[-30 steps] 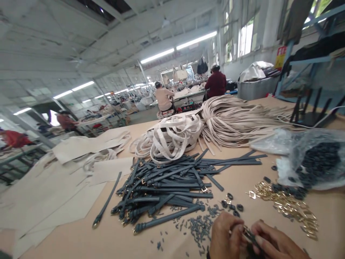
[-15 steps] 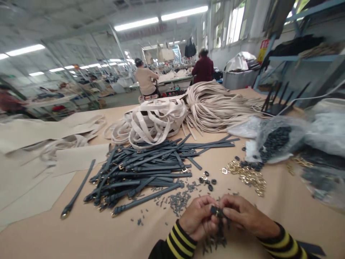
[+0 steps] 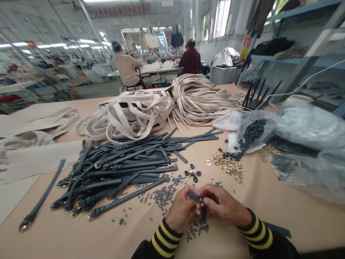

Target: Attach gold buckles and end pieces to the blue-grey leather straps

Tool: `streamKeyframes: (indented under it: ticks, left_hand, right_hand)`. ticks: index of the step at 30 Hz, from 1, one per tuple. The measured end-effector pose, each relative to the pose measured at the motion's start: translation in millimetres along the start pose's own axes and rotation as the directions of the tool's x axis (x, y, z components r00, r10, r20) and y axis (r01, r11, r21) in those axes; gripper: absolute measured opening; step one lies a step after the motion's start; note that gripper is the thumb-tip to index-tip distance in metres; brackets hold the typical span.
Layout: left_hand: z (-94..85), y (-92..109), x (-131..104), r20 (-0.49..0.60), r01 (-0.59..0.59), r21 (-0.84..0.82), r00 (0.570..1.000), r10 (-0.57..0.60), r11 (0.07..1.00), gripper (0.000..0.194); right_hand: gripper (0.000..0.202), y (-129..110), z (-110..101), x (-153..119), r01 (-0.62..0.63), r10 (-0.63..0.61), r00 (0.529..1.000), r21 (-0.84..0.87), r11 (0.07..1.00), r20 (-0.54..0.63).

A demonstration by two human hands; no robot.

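As the head view shows, the left hand (image 3: 181, 208) and right hand (image 3: 223, 205) share a narrow, pinching grip on a dark strap piece (image 3: 194, 196) over the worktop (image 3: 264, 194), its visible end pointing left, its long axis nearly sideways, dipping slightly rightward.

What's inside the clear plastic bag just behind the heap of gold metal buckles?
The clear plastic bag shows many small dark pieces, apparently loops, through its film. The outer ones cover whatever lies deeper, so I can't tell if anything else is inside.
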State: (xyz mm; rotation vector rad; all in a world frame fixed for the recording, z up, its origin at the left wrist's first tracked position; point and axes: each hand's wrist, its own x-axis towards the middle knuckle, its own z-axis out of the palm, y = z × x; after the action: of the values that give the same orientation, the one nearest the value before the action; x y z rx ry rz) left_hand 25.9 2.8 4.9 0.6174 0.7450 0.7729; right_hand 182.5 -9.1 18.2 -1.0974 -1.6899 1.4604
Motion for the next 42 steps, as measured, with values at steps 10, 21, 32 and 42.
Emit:
streamKeyframes:
  ticks: [10, 21, 32, 42]
  left_hand:
    - [-6.6, 2.1, -6.8, 0.052, -0.049, 0.148, 0.998, 0.041, 0.988, 0.028]
    - [-10.3, -9.5, -0.7, -0.140, -0.201, 0.323, 0.956, 0.257, 0.925, 0.024]
    - [-5.8, -6.2, -3.2, -0.133, -0.213, 0.546, 0.933, 0.335, 0.810, 0.021]
    - [-13.4, -12.6, 1.2, -0.167, -0.107, 0.300, 0.972, 0.163, 0.948, 0.026]
  right_hand:
    - [0.009, 3.1, 2.6, 3.4, -0.102, 0.101, 0.991, -0.002, 0.995, -0.087]
    - [0.006, -1.4, 6.3, 7.1, -0.160, 0.157, 0.986, -0.041, 0.986, -0.059]
    - [0.003, 4.0, 10.1, 9.6, -0.150, 0.124, 0.981, -0.180, 0.972, -0.148]
    - [0.010, 6.1, 8.3, 7.7, -0.114, 0.093, 0.989, -0.204, 0.972, -0.112]
